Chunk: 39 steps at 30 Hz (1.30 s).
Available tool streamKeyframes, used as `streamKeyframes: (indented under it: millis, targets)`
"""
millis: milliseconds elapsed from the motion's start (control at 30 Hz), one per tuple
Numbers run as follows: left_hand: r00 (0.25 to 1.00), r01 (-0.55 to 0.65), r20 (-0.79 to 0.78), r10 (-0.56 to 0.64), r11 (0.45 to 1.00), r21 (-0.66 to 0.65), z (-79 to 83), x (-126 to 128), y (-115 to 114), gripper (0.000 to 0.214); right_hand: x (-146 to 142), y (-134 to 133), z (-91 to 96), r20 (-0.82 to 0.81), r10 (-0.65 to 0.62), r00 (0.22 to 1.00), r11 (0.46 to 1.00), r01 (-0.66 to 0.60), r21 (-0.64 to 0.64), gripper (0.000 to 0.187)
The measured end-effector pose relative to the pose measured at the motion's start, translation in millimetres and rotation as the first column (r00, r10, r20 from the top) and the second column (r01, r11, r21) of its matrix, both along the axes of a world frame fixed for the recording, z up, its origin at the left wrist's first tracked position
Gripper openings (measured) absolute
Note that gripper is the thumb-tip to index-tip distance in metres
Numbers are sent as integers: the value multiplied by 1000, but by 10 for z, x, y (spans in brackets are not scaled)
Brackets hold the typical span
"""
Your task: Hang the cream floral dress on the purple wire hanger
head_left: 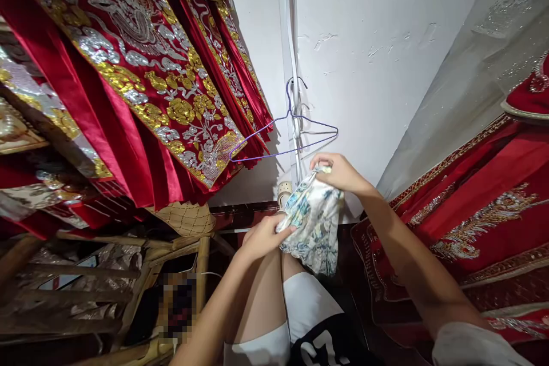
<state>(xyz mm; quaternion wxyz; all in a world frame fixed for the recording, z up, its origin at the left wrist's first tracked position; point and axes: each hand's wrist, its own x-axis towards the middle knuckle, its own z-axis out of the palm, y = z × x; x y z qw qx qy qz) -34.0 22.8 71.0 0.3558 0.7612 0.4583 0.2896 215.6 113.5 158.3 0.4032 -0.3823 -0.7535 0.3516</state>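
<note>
A white cloth garment with a blue and green floral print (319,226) hangs bunched between my two hands, above my knees. My right hand (337,171) pinches its upper corner, fingers curled over the edge. At the garment's left side, my left hand (266,234) grips the edge with the thumb lying on top. Just beyond my hands, a purple wire hanger (278,155) hangs by its hook near a white vertical pole, with nothing on it. The kind of garment cannot be made out from its folds.
Red embroidered costumes (180,103) hang at the left, and more red beaded garments (484,223) at the right beside a sheer cover (454,86). A wooden chair (171,249) stands lower left. The white wall (355,6) lies ahead, a pale clog (283,190) near its base.
</note>
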Motion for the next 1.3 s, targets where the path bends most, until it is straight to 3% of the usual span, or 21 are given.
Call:
streamKeyframes:
  millis: [100, 233, 333, 467, 567, 667, 833, 900, 1000, 1100, 1167, 1233, 1300]
  targets:
    - [997, -46, -66, 49, 998, 50, 182, -194, 42, 40, -103, 445, -82, -62, -154, 986, 981, 160, 107, 43]
    - [973, -52, -219, 72, 994, 95, 379, -396, 64, 36, -223, 859, -273, -9, -207, 978, 971, 207, 116, 48]
    - [887, -85, -447, 117, 992, 91, 385, -563, 95, 35, -160, 891, -393, 75, -185, 980, 977, 176, 118, 38]
    - [783, -124, -601, 160, 987, 102, 321, -784, 249, 26, 52, 596, -442, 99, -125, 987, 982, 108, 156, 23]
    - [805, -104, -542, 244, 956, 275, 382, -841, 438, 24, 182, 307, -358, 73, -133, 988, 981, 121, 152, 17]
    - [851, -121, -439, 290, 919, 374, 576, -787, 600, 27, 256, 103, -227, -8, -164, 986, 975, 163, 150, 9]
    - [962, -23, -242, 128, 918, 395, 949, -530, 693, 17, 258, -32, -129, -22, -91, 996, 991, 93, 98, 11]
    - [984, -87, -99, 151, 877, 473, 1042, -426, 734, 12, 213, -64, -134, 0, -45, 999, 996, 45, 79, 15]
    - [969, -246, 124, 212, 815, 525, 1121, -362, 862, 34, 161, -107, -125, 48, -17, 999, 997, 13, 78, 33]
    - [967, -254, 126, 221, 823, 508, 1172, -412, 1003, 36, 241, -85, -57, 55, -173, 983, 978, 165, 128, 68]
    - [965, -259, 103, 240, 831, 493, 1211, -459, 1065, 31, 394, 0, 27, -37, -354, 934, 918, 355, 175, 86]
    - [964, -265, 114, 240, 847, 461, 1260, -487, 1101, 29, 600, 122, 145, -87, -509, 857, 837, 516, 185, 83]
    - [962, -273, 122, 244, 868, 414, 1320, -501, 1127, 27, 818, 228, 305, -5, -552, 834, 827, 549, 122, 57]
